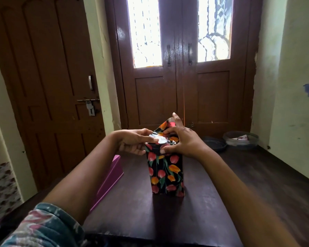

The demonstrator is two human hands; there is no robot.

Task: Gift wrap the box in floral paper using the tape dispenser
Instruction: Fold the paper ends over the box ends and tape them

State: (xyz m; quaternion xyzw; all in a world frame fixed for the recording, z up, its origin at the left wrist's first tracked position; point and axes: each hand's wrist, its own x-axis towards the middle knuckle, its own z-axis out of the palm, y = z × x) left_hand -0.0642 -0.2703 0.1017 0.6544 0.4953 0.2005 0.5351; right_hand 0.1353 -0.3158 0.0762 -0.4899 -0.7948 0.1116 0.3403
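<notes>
A tall box (166, 173) wrapped in black paper with red and orange tulips stands upright on the dark wooden table (221, 202). At its top end, a pointed flap of the floral paper (165, 126) sticks up on the far side. My left hand (135, 142) holds the box's top left edge, its thumb pressing a shiny folded flap down. My right hand (181, 139) grips the top right, thumb on the front face and fingers pinching the raised flap. No tape dispenser is in view.
A purple plastic tray or box (112, 177) lies on the table to the left of the wrapped box, partly behind my left forearm. Two round dark containers (241, 139) sit at the table's far right. Brown doors stand beyond.
</notes>
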